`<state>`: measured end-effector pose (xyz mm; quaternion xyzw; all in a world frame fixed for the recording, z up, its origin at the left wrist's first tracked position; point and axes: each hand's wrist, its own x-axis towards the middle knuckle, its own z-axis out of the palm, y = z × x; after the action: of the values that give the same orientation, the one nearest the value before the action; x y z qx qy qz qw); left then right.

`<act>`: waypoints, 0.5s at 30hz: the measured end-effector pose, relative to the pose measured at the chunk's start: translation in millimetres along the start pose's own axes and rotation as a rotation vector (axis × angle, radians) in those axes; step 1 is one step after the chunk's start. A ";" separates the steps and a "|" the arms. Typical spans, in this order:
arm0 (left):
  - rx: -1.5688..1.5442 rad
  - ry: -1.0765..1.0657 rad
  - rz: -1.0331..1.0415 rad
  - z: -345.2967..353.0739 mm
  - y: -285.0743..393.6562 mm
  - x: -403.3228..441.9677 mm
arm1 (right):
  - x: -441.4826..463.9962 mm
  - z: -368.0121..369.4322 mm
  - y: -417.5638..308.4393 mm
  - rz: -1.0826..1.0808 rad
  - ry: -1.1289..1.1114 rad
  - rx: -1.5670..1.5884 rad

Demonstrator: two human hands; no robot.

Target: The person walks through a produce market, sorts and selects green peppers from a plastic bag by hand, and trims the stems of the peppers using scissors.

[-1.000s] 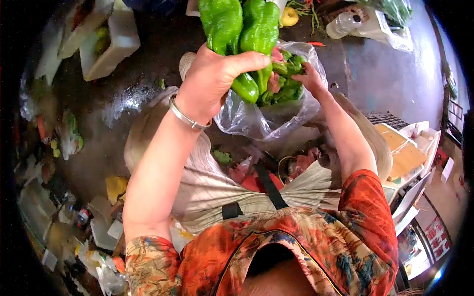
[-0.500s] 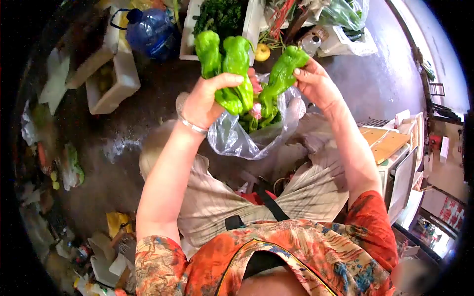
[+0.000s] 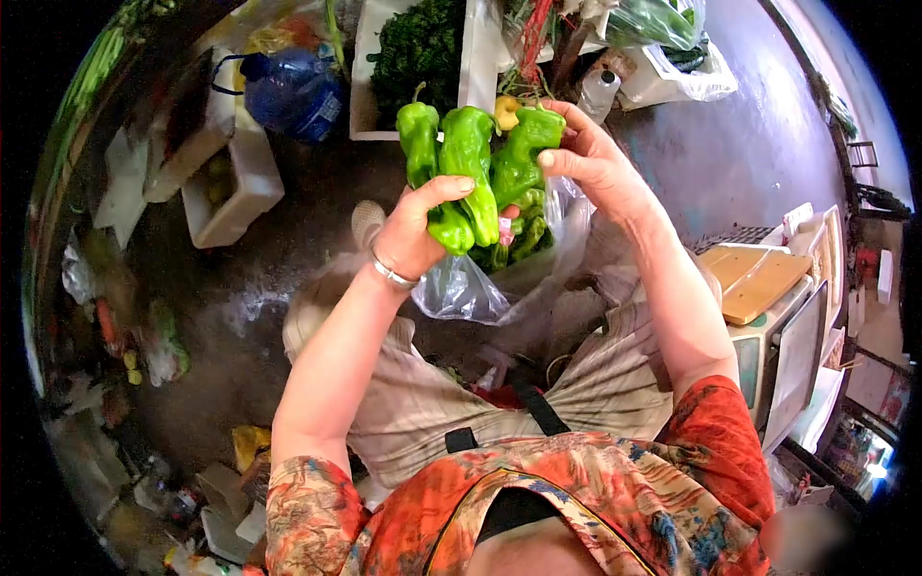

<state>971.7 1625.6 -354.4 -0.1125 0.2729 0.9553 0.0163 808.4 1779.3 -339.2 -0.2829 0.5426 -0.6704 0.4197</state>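
Observation:
Several long green peppers [image 3: 467,154] are bunched in my left hand [image 3: 415,230], its thumb pressed across them and a bracelet on the wrist. My right hand [image 3: 588,158] grips one more green pepper [image 3: 524,154] by its stem end, close against the right side of the bunch. Below both hands, between my knees, a clear plastic bag [image 3: 471,291] hangs open with more green peppers [image 3: 530,235] inside. A small pink thing shows at the bag's mouth, under the bunch; I cannot make out what it is. The left fingers are partly hidden behind the peppers.
Ahead stands a white foam box [image 3: 480,58] of dark leafy greens [image 3: 420,53]. A blue water jug [image 3: 296,94] and another foam box [image 3: 252,192] are at the left. A clear bottle [image 3: 599,93] is ahead right. A wooden board [image 3: 756,281] lies on a stand at the right.
My right hand has moved left with its pepper, bringing it against the bunch in my left hand. The left hand has shifted slightly right and nearer to me.

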 end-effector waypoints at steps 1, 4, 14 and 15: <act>-0.007 -0.004 -0.017 -1.5 -1.2 1.3 | 0.3 -4.5 -1.0 0.001 0.004 0.002; 0.045 0.058 -0.021 2.5 -2.8 3.4 | 0.9 -12.0 -3.4 0.083 0.032 0.036; 0.073 0.016 -0.085 18.1 7.7 -8.0 | 3.8 -10.2 1.3 0.138 0.161 0.163; 0.078 0.009 -0.085 17.9 8.0 -8.0 | 4.9 -12.6 1.3 0.129 0.164 0.161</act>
<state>975.0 1628.4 -333.7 -0.1275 0.3051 0.9418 0.0601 795.8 1781.1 -344.1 -0.1569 0.5367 -0.7043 0.4374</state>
